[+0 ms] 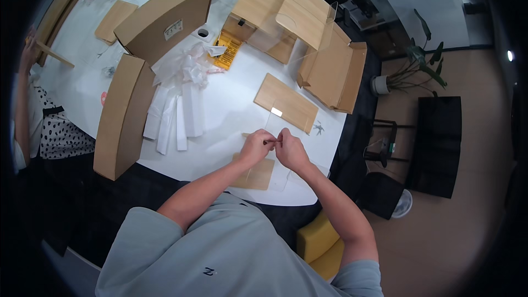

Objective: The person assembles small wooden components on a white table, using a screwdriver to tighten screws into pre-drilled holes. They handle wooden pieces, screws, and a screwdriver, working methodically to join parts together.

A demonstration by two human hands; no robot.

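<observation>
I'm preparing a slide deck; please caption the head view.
Left hand and right hand close together over a white table, near a rectangular light-brown wooden board.

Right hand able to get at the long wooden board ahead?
Likely yes: the long wooden board lies flat just ahead of the right hand, its right end looking uncovered. That hand is busy close to the left hand, though, so it may need freeing first.

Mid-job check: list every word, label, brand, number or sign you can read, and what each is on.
White label on the upright cardboard box: too small to read.
Yellow pack, dark print: too small to read.
Round red mark toward the table's left: too blurred.
Dark emblem on the grey T-shirt: letter-like, not copied out.
</observation>
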